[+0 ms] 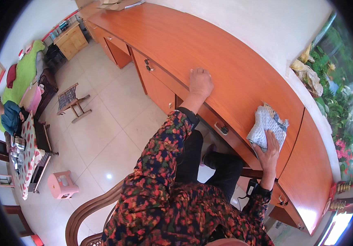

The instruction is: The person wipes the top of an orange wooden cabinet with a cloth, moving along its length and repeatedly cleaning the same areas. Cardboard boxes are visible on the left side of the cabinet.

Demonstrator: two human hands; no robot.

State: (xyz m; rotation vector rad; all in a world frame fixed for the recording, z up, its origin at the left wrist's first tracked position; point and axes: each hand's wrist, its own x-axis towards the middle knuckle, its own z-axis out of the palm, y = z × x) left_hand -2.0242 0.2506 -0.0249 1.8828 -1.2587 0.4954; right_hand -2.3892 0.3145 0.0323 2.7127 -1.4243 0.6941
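My left hand (200, 82) rests near the front edge of a reddish-brown wooden desk (176, 46). Its fingers are curled in and I see nothing in them. Farther right, a folded, textured grey-white cloth (264, 121) lies on the desktop, with a patterned, ragged edge at its far side. My right hand (268, 147) lies over the near part of the cloth, thumb on one side and fingers on top, holding it against the wood. The palm side and the cloth under it are hidden.
Keys hang from a cabinet lock (147, 64) below the desktop. A wooden chair (87, 209) is behind me. A folding stool (72, 101) and a pink plastic stool (62, 184) stand on the tiles. A person (10, 117) sits by a table (29, 153) at far left.
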